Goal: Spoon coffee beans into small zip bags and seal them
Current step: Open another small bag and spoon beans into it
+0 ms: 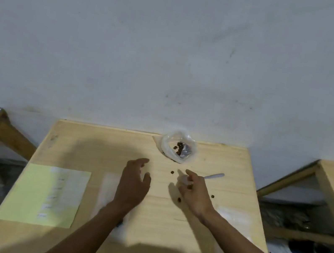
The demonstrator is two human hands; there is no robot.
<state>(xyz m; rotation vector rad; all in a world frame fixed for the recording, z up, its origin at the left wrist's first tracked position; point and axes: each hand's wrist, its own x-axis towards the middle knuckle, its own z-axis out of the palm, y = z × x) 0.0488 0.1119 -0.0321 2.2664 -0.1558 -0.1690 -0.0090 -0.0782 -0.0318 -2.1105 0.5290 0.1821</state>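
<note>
Left hand loosely spread and empty, right hand apparently pinching a flimsy clear bag, likely slippery, best gripped at its rim, beans beyond.

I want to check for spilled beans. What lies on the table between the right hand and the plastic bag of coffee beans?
In the head view, one loose coffee bean lies on bare wood between the right hand and the plastic bag of coffee beans.
</note>
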